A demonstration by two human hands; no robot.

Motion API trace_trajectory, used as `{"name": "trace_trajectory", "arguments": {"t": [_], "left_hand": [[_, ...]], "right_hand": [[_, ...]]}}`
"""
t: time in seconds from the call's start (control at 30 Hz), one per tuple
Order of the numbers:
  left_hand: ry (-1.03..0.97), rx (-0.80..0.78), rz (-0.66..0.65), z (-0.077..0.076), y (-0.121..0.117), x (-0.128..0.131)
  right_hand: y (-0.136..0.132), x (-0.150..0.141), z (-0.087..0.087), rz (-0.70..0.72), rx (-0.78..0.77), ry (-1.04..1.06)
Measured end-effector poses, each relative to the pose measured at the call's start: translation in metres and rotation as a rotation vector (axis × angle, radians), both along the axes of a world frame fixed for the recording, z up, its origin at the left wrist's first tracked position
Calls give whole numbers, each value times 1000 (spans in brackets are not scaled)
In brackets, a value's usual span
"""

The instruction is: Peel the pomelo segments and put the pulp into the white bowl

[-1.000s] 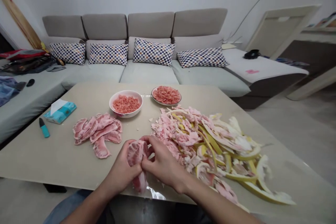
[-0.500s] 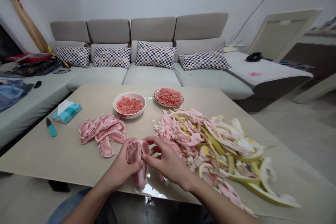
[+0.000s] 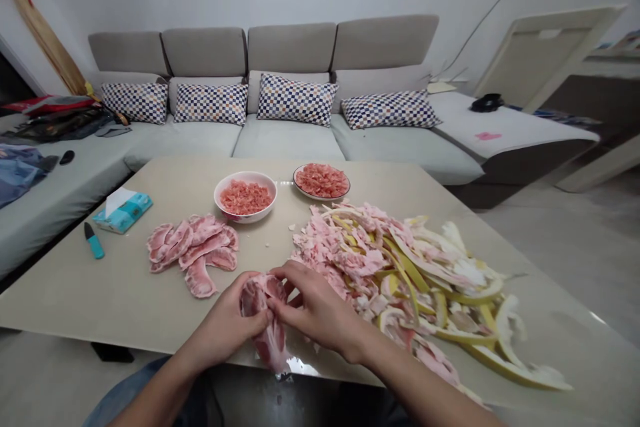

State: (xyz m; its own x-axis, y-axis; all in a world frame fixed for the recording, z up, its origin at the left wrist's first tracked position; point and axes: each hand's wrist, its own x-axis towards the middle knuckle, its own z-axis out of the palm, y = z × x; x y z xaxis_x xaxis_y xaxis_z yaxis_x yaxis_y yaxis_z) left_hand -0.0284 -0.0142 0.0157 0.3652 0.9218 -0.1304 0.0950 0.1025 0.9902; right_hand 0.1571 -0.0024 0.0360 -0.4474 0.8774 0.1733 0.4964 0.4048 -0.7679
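Note:
Both hands meet over the near edge of the beige table [image 3: 115, 300], closed on one pink pomelo segment [image 3: 263, 320]. My left hand [image 3: 227, 327] grips it from the left and below. From the right, my right hand [image 3: 315, 307] pinches its top with thumb and fingers. A strip of pink membrane hangs down from the segment below the hands. Left of the hands lie several unpeeled pink segments [image 3: 193, 250]. Just to the right begins a big heap of pink membrane and yellow peel [image 3: 400, 273].
A white bowl [image 3: 245, 197] and a plate [image 3: 321, 181], both with peeled pink flesh, stand mid-table. A tissue pack [image 3: 123, 209] and a teal-handled knife [image 3: 93, 240] lie at the left. A grey sofa [image 3: 280, 140] with checked cushions is behind the table.
The hands stay at the same spot on the segment. My right fingers have shifted slightly on its top, and the hanging membrane strip shows a little longer. The camera tilted slightly.

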Motion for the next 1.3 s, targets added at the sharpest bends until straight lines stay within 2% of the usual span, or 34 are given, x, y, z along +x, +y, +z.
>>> {"name": "trace_trajectory", "arguments": {"t": [0.17, 0.3, 0.43, 0.77, 0.93, 1.03, 1.2, 1.3], "left_hand": [[25, 17, 39, 4, -4, 5], [66, 50, 72, 13, -10, 10], [50, 73, 80, 16, -16, 9], [-26, 69, 163, 9, -15, 4], [34, 83, 194, 1, -13, 7], [38, 96, 209, -3, -13, 11], [50, 221, 304, -13, -15, 17], [37, 283, 349, -17, -16, 17]], "right_hand": [[-3, -4, -4, 25, 60, -23], [-5, -9, -8, -48, 97, 10], [-9, -14, -10, -132, 59, 117], [-8, -16, 0, -155, -154, 279], [-3, -11, -5, -90, -269, 258], [-1, -11, -10, -115, -325, 235], [-3, -19, -12, -199, -467, 281], [-4, -23, -8, -227, -412, 316]]}}
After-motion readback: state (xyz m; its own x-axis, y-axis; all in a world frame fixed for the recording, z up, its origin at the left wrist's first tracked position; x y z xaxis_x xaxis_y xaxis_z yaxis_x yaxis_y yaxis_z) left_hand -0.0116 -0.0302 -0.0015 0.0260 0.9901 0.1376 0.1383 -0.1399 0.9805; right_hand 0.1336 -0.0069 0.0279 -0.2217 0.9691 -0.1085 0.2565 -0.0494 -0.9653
